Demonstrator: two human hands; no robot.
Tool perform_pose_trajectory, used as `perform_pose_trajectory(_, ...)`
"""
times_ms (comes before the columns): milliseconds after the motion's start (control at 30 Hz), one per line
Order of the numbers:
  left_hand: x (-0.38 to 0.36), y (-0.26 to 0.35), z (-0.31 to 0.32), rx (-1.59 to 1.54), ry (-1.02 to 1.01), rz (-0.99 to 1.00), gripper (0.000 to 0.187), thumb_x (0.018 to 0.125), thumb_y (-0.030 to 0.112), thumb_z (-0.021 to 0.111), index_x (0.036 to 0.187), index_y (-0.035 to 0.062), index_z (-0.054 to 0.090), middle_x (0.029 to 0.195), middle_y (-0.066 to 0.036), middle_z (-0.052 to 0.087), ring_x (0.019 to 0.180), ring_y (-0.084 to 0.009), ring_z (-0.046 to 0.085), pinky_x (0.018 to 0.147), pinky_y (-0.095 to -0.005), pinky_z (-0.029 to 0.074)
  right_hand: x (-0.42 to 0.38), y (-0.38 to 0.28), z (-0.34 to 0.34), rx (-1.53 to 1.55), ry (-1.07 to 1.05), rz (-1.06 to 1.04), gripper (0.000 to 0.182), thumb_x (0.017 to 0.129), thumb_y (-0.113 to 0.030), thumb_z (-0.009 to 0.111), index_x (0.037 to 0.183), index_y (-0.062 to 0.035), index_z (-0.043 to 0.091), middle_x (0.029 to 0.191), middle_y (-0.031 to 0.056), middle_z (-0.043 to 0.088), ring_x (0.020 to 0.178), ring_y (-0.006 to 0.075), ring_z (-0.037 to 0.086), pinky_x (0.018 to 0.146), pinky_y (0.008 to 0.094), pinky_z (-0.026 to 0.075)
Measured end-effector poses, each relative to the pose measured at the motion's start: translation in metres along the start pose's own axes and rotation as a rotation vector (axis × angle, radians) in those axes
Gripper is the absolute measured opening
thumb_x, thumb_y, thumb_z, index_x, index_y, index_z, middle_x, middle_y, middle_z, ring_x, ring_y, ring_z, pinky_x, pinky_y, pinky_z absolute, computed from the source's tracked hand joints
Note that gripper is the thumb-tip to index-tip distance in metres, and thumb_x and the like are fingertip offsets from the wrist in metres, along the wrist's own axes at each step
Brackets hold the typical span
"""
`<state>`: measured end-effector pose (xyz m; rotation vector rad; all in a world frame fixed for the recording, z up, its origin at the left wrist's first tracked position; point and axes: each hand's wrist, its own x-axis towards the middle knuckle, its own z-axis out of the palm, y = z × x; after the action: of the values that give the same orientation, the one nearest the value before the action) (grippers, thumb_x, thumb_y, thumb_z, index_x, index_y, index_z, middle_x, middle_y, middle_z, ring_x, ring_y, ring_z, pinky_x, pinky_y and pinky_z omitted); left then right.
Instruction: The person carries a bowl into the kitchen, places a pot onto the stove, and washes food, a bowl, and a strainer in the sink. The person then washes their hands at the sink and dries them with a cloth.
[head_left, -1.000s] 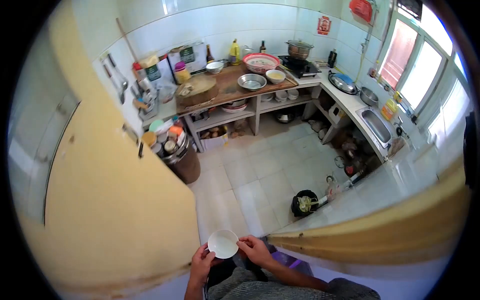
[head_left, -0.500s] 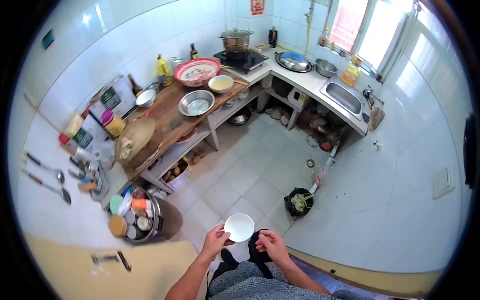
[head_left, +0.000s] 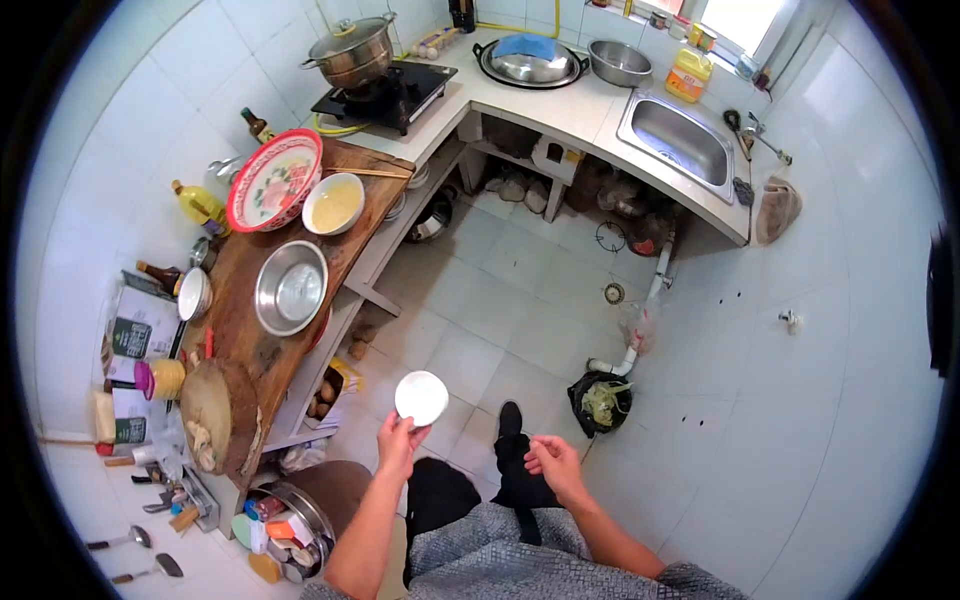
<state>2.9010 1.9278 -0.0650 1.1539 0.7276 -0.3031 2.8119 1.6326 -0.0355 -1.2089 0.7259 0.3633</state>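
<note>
Bowl [head_left: 421, 398] hangs over the near floor [head_left: 472, 412], gripped at its near edge by the left hand [head_left: 398, 443]; the right hand [head_left: 554, 464] curls loosely (nothing shows in it). The step looks like one-handed carrying; the next move calls for a level hold.

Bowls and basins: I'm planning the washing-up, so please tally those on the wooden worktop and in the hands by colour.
White (held bowl in the left hand, filled bowl, wall-side bowl): 3
Red-rimmed (patterned basin): 1
Silver (steel basin): 1
Total: 5
</note>
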Motion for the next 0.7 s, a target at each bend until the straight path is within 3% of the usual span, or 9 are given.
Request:
perform_pose_trajectory(133,0.085,0.025,0.029,-0.066,0.067,-0.010,0.041,0.091,0.004,0.054,0.131,-0.0006,0.046,0.122,-0.014,0.057,0.106,-0.0295,0.063,0.091,-0.0391,0.058,0.059,-0.011,-0.018,-0.022,0.094,0.064,0.025,0.096,-0.019,0.063,0.114,-0.0018,0.062,0.085,0.0087,0.068,0.070,0.0135,0.063,0.062,0.0258,0.052)
perform_pose_trajectory(300,0.189,0.068,0.053,-0.197,0.151,-0.020,0.041,0.091,0.002,0.054,0.131,0.0000,0.047,0.123,-0.012,0.056,0.109,-0.0286,0.062,0.092,-0.0373,0.058,0.111,-0.047,-0.004,-0.042,0.177,0.145,0.016,0.097,-0.017,0.061,0.103,-0.0021,0.061,0.082,0.0072,0.066,0.067,0.0112,0.061,0.060,0.0248,0.051)
perform_pose_trajectory(433,0.298,0.057,0.052,-0.278,0.157,0.024,0.036,0.091,0.003,0.056,0.126,-0.0028,0.048,0.125,-0.015,0.054,0.112,-0.0313,0.060,0.093,-0.0373,0.058,0.190,-0.023,-0.005,-0.127,0.217,0.183,0.020,0.095,-0.018,0.064,0.104,-0.0012,0.061,0.082,0.0068,0.066,0.066,0.0126,0.061,0.060,0.0283,0.051)
perform_pose_trajectory(500,0.333,0.069,0.060,-0.298,0.231,0.006,0.035,0.091,0.003,0.056,0.125,-0.0029,0.049,0.126,-0.015,0.054,0.114,-0.0309,0.059,0.096,-0.0376,0.057,0.232,-0.003,-0.007,-0.497,0.292,-0.088,0.028,0.091,-0.021,0.068,0.108,-0.0004,0.060,0.085,0.0098,0.068,0.069,0.0203,0.064,0.064,0.0340,0.052)
perform_pose_trajectory(533,0.349,0.073,0.060,-0.289,0.254,0.010,0.035,0.092,0.002,0.055,0.125,-0.0030,0.049,0.125,-0.015,0.055,0.114,-0.0303,0.059,0.097,-0.0376,0.056,0.246,-0.013,0.000,-0.496,0.284,-0.058,0.028,0.091,-0.021,0.068,0.108,-0.0004,0.060,0.085,0.0098,0.068,0.069,0.0203,0.064,0.064,0.0340,0.052)
perform_pose_trajectory(600,0.385,0.072,0.058,-0.302,0.270,0.050,0.033,0.092,0.002,0.055,0.124,-0.0033,0.049,0.124,-0.014,0.055,0.114,-0.0292,0.060,0.097,-0.0369,0.056,0.281,-0.034,0.005,-0.810,0.297,-0.190,0.033,0.087,-0.020,0.070,0.113,-0.0012,0.059,0.098,0.0148,0.068,0.087,0.0305,0.066,0.076,0.0396,0.052)
perform_pose_trajectory(633,0.404,0.072,0.052,-0.309,0.276,0.032,0.030,0.093,0.003,0.054,0.122,-0.0030,0.050,0.123,-0.014,0.057,0.114,-0.0288,0.060,0.097,-0.0363,0.056,0.301,-0.036,0.004,-0.807,0.294,-0.173,0.033,0.087,-0.020,0.070,0.113,-0.0012,0.059,0.098,0.0148,0.068,0.087,0.0305,0.066,0.076,0.0396,0.052)
perform_pose_trajectory(700,0.442,0.069,0.042,-0.344,0.267,0.083,0.025,0.094,0.004,0.054,0.118,-0.0037,0.052,0.121,-0.015,0.058,0.114,-0.0295,0.060,0.099,-0.0362,0.056,0.345,-0.031,0.003,-1.079,0.187,-0.329,0.034,0.084,-0.017,0.069,0.114,-0.0030,0.059,0.114,0.0178,0.064,0.109,0.0366,0.059,0.091,0.0437,0.047)
